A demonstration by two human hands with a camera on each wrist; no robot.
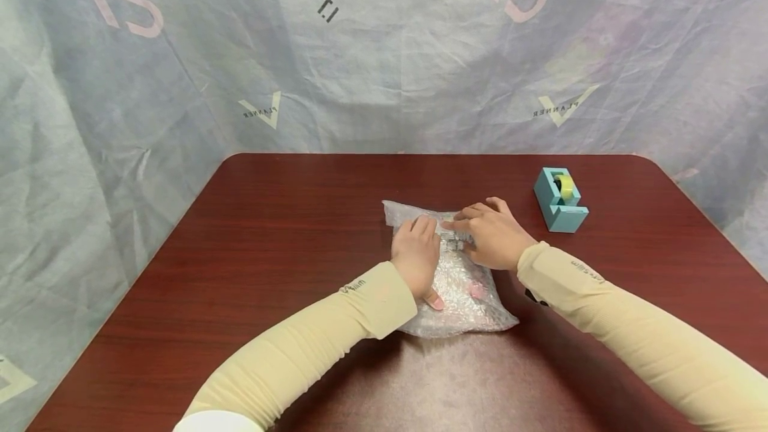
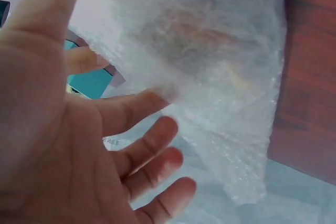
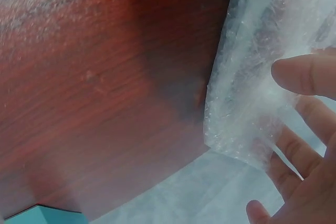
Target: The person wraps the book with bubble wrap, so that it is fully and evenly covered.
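Note:
A clear bubble-wrap bag (image 1: 462, 312) lies on the table, with a pinkish patch showing through it and a blurred brownish shape inside in the left wrist view. My left hand (image 1: 417, 255) rests on its left side, thumb spread toward the near end and fingers near the top. In the left wrist view the left fingers (image 2: 152, 153) are loosely bent, the index fingertip against the plastic. Across the bag's upper right part lies my right hand (image 1: 495, 239), fingers pointing left. The right thumb (image 3: 304, 74) overlaps the plastic in the right wrist view, apart from the other fingers.
A teal tape dispenser (image 1: 558, 209) with a yellow roll stands on the table (image 1: 288, 219), right of the bag and beyond the right hand. Behind the table's far edge hangs a grey printed cloth (image 1: 390, 72).

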